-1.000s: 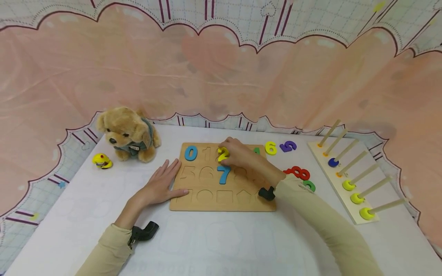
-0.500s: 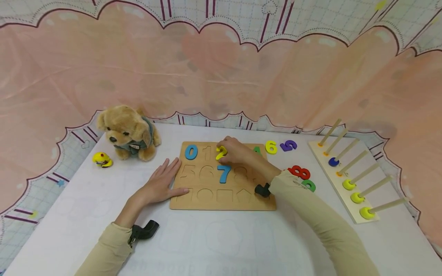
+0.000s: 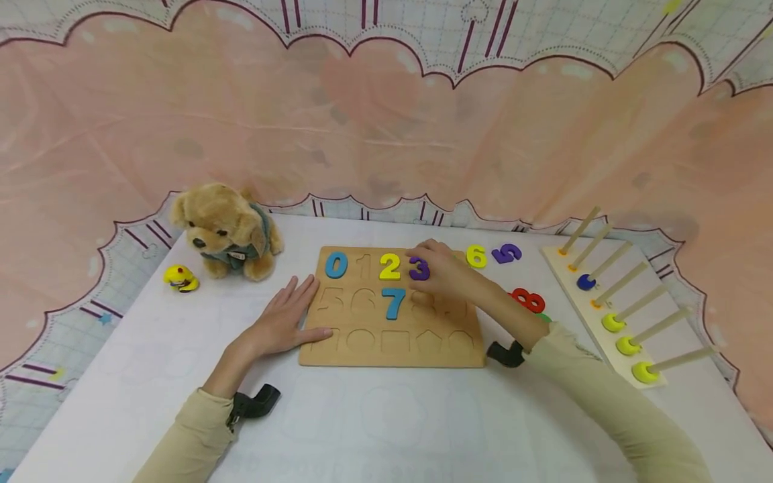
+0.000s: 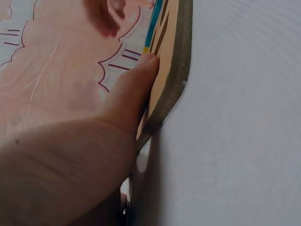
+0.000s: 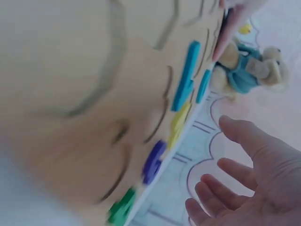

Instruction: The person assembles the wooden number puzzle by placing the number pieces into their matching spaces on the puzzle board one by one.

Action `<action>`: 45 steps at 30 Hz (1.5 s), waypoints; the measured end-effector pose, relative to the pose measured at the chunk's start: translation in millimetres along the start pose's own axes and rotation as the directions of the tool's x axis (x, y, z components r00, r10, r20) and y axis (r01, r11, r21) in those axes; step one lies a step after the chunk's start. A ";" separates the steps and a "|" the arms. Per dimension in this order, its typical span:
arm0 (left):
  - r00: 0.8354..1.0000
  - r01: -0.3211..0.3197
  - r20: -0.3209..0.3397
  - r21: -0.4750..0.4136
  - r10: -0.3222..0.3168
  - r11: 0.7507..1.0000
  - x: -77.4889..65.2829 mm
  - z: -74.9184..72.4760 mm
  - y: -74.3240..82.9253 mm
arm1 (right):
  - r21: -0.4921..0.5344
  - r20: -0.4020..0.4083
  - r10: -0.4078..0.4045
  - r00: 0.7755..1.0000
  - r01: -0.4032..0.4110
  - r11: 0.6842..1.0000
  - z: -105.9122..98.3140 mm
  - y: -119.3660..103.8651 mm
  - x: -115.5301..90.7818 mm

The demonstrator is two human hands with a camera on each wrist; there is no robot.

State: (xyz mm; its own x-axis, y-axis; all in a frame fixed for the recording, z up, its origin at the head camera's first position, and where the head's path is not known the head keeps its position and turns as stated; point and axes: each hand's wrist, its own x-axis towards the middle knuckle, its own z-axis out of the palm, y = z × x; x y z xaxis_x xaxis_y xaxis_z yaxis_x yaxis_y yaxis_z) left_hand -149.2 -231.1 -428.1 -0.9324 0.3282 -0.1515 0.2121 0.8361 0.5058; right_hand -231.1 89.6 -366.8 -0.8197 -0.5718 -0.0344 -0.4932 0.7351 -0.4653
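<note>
A wooden number puzzle board [image 3: 392, 358] lies on the white table. My left hand [image 3: 274, 325] rests flat at its left edge, thumb [image 4: 141, 75] on the near left corner. Above the upper row, my right hand [image 3: 445, 270] hovers with fingers apart, holding nothing in the right wrist view. The yellow 2 [image 3: 390, 267] sits in its slot, and the purple 3 [image 3: 419, 269] shows beside the right fingers. A blue 0 [image 3: 336, 265] and a blue 7 [image 3: 393, 303] are on the board too. The right hand hides the green 4 [image 5: 122, 207] from the head view.
Right of the board lie a yellow 6 [image 3: 476, 256], a purple 5 [image 3: 507, 253] and a red 8 [image 3: 529, 300]. Farther right stands a peg board [image 3: 610, 339] with upright sticks. A plush dog [image 3: 226, 231] and yellow duck toy [image 3: 180, 278] are at the back left.
My right hand has let go of the yellow 2 and moved right. The 2, tilted half a second ago, now lies flat in its slot. The left hand stays put.
</note>
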 end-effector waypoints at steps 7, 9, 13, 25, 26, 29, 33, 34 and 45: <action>1.000 -0.005 0.008 0.007 0.005 1.000 -0.3 -3.1 3.0 | 0.014 -0.070 0.063 0.996 -0.063 0.998 -10.2 39.1 -87.2; 1.000 -0.003 0.007 0.006 0.003 1.000 -0.9 -4.0 2.7 | 0.015 -0.092 0.100 0.991 -0.099 0.995 -11.2 50.3 -107.2; 1.000 0.001 0.010 -0.006 -0.001 1.000 0.1 -3.0 1.6 | -0.004 -0.116 0.150 0.982 -0.152 0.988 -13.7 66.5 -135.5; 1.000 -0.005 0.003 -0.017 0.005 1.000 0.2 0.4 1.2 | -0.014 -0.123 0.160 0.979 -0.163 0.987 -12.9 87.4 -162.2; 1.000 -0.005 0.004 -0.017 0.005 1.000 0.2 0.2 1.5 | -0.011 -0.121 0.162 0.979 -0.165 0.986 -12.9 88.4 -163.1; 1.000 -0.003 0.001 -0.014 0.003 1.000 -0.2 -0.5 1.6 | -0.003 -0.117 0.177 0.977 -0.179 0.984 -13.1 90.7 -164.2; 1.000 -0.001 0.002 -0.010 0.001 1.000 -0.1 -1.1 1.3 | 0.005 -0.120 0.186 0.975 -0.187 0.982 -13.5 92.5 -164.0; 1.000 0.000 0.002 -0.007 0.000 1.000 -0.1 -1.0 1.0 | 0.005 -0.118 0.184 0.976 -0.185 0.983 -13.6 92.9 -163.9; 1.000 0.003 0.003 -0.007 -0.003 1.000 0.9 -0.3 1.6 | 0.019 -0.107 0.166 0.980 -0.165 0.986 -16.2 98.0 -153.2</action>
State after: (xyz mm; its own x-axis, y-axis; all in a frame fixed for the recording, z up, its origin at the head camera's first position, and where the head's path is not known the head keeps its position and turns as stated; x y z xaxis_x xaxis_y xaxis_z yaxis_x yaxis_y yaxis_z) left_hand -149.8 -229.6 -427.2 -0.9321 0.3272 -0.1556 0.2074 0.8340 0.5113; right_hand -158.6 255.2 -392.8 -0.9166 -0.3996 -0.0166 -0.3456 0.8123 -0.4699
